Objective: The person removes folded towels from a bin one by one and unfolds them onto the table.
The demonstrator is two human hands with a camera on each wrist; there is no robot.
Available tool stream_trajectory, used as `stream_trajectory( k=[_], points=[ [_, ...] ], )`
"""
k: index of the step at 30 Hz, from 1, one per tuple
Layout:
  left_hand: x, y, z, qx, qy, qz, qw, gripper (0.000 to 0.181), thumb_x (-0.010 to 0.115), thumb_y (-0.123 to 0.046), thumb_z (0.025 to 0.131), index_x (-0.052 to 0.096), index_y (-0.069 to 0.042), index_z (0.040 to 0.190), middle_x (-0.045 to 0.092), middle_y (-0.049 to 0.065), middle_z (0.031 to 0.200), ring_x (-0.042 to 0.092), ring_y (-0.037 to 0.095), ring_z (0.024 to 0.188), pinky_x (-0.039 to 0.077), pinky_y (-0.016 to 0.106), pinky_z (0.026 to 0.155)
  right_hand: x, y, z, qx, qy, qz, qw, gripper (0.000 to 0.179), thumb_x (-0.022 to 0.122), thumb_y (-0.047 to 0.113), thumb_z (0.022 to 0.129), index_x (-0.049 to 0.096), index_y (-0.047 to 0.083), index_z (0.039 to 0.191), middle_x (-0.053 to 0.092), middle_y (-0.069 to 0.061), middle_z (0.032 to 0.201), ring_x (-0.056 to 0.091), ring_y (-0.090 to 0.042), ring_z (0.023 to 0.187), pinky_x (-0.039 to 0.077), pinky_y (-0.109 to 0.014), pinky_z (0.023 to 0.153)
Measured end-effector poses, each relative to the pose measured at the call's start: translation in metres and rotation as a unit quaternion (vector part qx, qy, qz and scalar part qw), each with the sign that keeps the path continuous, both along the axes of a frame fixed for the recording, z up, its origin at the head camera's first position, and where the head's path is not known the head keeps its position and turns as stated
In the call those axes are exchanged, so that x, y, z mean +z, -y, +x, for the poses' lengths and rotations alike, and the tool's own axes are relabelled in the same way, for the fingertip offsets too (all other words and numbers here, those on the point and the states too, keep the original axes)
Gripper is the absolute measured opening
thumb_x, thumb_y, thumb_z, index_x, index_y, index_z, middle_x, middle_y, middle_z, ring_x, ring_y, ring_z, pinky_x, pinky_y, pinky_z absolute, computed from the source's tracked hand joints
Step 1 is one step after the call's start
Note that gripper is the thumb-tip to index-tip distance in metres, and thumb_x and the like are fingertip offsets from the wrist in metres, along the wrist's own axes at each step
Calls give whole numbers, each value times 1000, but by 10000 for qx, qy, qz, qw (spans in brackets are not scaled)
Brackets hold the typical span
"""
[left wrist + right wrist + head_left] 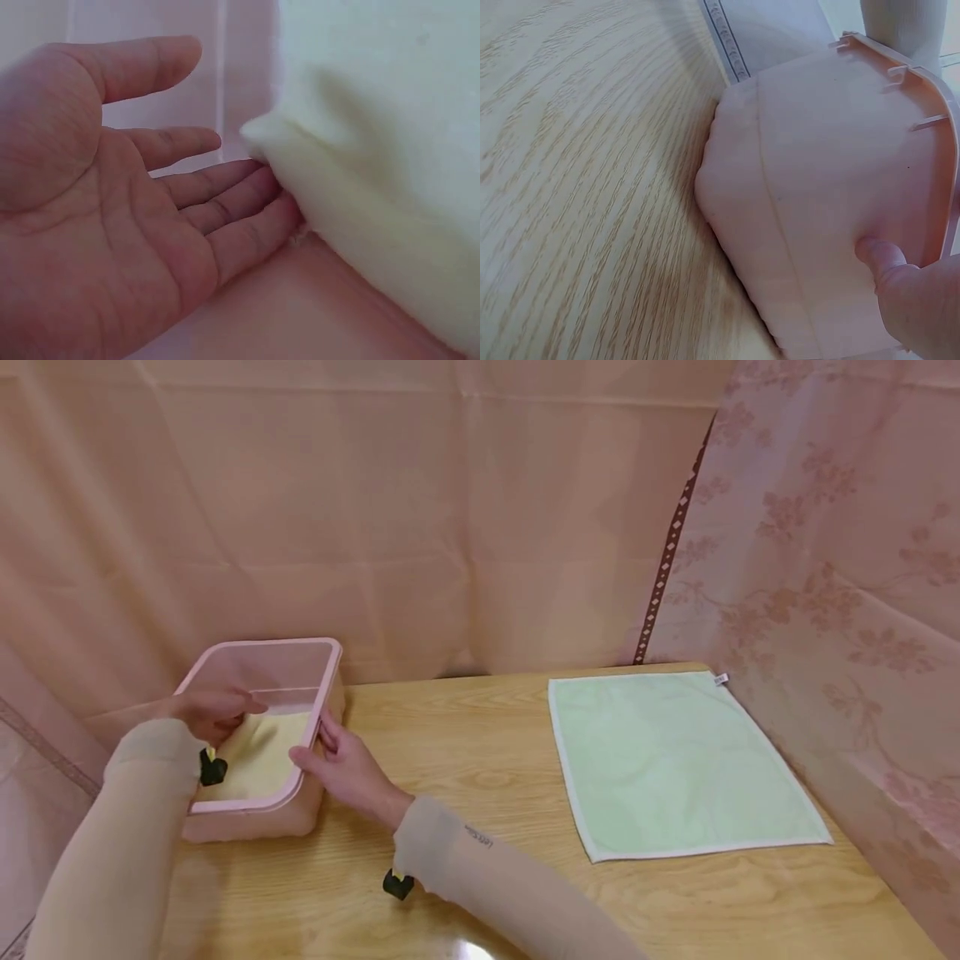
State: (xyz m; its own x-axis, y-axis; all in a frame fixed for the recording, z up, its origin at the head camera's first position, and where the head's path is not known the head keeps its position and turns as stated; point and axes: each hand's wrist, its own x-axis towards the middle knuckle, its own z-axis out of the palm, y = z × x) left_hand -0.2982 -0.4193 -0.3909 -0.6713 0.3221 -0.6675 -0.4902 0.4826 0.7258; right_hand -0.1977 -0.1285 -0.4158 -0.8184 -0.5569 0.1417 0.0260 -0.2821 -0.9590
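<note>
While gripping the pink bin (247, 824) by its rim with the right hand (352, 768), reaches inside with a loosely extended left hand (210, 710). Touches the pale yellow cloth (277, 747) (lying within) at its edge.

The table (480, 735) in front of me has a light wood grain; a pink bin (247, 825) stands at its left, a white-edged green cloth (682, 768) lies spread at right.
</note>
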Motion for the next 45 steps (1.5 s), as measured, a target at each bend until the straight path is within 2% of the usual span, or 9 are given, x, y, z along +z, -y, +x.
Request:
stream_trajectory(
  k=[4,9,12,17,22,27,35,40,45],
  points=[
    [9,-16,15,326,-115,-466,9983,34,35,-25,110,43,7,119,56,4,104,56,19,102,46,38,98,-1,1,1,9,-51,-39,10000,73,60,8,103,17,5,161,28,-7,163,38,-9,141,41,-21,103],
    [11,-17,19,528,-377,-976,9931,48,41,-31,109,33,11,131,54,15,118,53,26,111,45,37,100,0,1,2,-127,-10,122,9998,73,62,11,102,20,6,161,31,-5,162,40,-8,140,42,-22,103],
    [11,-18,19,471,-380,-1106,9920,56,43,-34,108,32,12,139,53,21,128,53,32,117,46,41,101,1,0,2,-211,34,227,9995,73,63,12,102,22,7,161,32,-5,162,39,-7,140,42,-22,103],
    [9,-19,16,281,-336,-1110,9929,45,48,-32,106,41,5,131,55,10,114,53,27,110,49,38,94,0,-2,2,-265,83,372,9989,72,64,14,101,23,8,161,31,-4,162,36,-6,141,40,-22,105],
    [5,-21,15,116,-389,-925,9949,60,53,-24,105,25,14,141,48,9,103,52,21,92,50,31,84,-2,-3,2,-295,93,412,9987,72,64,15,102,24,9,161,32,-2,162,36,-5,141,40,-22,105],
    [3,-21,17,59,-379,-1032,9939,58,57,-25,103,20,14,128,38,3,80,46,16,71,41,27,67,-3,-2,0,-175,85,214,9996,73,64,12,101,22,9,162,31,-2,162,37,-4,140,41,-22,104],
    [4,-18,17,-205,-581,-1282,9898,19,60,-23,102,56,-8,90,51,-2,67,49,13,61,43,25,60,-2,-2,0,-180,41,227,9996,73,63,14,102,22,8,161,30,-5,163,38,-6,140,41,-21,103],
    [5,-17,17,-16,-731,-1049,9918,13,62,-13,99,56,-4,93,65,2,80,65,17,73,55,30,70,-3,-3,0,-240,-14,287,9993,73,64,14,102,22,6,161,30,-7,162,35,-8,142,39,-21,105],
    [7,-16,20,128,-836,-1114,9902,16,63,-11,99,53,-5,87,61,3,76,63,17,69,54,30,66,-4,-1,-1,-218,-59,252,9994,72,64,14,102,23,8,161,30,-5,162,36,-3,140,40,-20,104]
  ],
)
